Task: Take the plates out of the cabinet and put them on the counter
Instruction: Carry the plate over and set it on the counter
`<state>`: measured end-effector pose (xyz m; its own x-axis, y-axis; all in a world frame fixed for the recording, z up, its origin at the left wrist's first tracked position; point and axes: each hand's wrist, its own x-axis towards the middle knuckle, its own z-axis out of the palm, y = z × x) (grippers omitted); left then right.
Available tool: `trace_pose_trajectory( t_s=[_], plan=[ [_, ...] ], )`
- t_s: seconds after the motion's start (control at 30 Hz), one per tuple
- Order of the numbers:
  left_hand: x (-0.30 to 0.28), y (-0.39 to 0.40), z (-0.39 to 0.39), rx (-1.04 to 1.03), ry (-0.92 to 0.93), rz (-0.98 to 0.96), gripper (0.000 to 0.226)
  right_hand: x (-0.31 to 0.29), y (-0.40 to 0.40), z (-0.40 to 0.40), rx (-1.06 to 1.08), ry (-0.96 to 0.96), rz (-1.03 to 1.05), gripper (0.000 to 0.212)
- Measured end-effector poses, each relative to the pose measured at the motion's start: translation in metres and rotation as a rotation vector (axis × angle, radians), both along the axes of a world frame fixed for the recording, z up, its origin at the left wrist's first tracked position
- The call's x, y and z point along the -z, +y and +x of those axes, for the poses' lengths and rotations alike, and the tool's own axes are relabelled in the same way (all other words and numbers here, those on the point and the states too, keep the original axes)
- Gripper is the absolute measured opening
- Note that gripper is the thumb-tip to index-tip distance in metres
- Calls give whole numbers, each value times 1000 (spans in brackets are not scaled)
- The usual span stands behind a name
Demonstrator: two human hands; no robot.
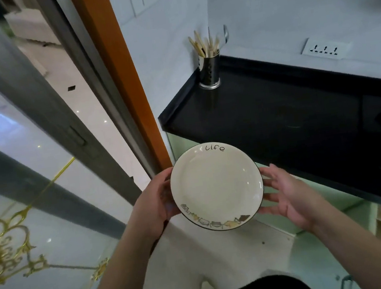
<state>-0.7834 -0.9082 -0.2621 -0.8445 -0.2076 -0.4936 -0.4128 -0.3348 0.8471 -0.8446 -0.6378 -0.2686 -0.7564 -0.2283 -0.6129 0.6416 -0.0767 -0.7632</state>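
Both grips hold one cream plate [216, 185]: left hand [155, 206] curled round its rim, right hand [287, 198] flat-fingered against the opposite edge, before the black bench [288, 108].

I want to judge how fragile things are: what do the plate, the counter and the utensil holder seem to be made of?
Plate: probably glazed ceramic; cream, glossy, with a dark rim line and printed "Life".
Counter: black and polished, perhaps stone or a composite; it shows faint reflections.
Utensil holder: shiny metal, likely stainless steel; mirror-like, with punched holes.
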Motion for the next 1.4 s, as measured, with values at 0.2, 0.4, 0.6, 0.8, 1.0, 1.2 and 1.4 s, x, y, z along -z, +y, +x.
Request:
trace_pose_trajectory(
  t_s=[0.2, 0.4, 0.6, 0.8, 1.0, 1.2, 1.4],
  plan=[
    [19, -10, -67, 50, -73, 27, 20, 8, -4, -34, 99, -34, 6, 33],
    [52, 5, -159, 106, -186, 23, 44, 28, 17, -93, 207, -43, 11, 36],
    [57, 11, -240, 154, -180, -25, 24, 47, 26, -169, 201, -73, 14, 51],
    [74, 4, -294, 279, -76, -243, 30, 63, 14, -242, 153, -163, -20, 70],
    [93, -3, -343, 94, -290, 50, 22, 80, -9, -288, 178, -251, -2, 66],
    [119, -25, -391, 140, -350, 23, 41, 104, -27, -322, 249, -325, 44, 68],
    [132, -44, -434, 238, -375, 41, 47, 115, -42, -348, 337, -373, 66, 69]
  ],
)
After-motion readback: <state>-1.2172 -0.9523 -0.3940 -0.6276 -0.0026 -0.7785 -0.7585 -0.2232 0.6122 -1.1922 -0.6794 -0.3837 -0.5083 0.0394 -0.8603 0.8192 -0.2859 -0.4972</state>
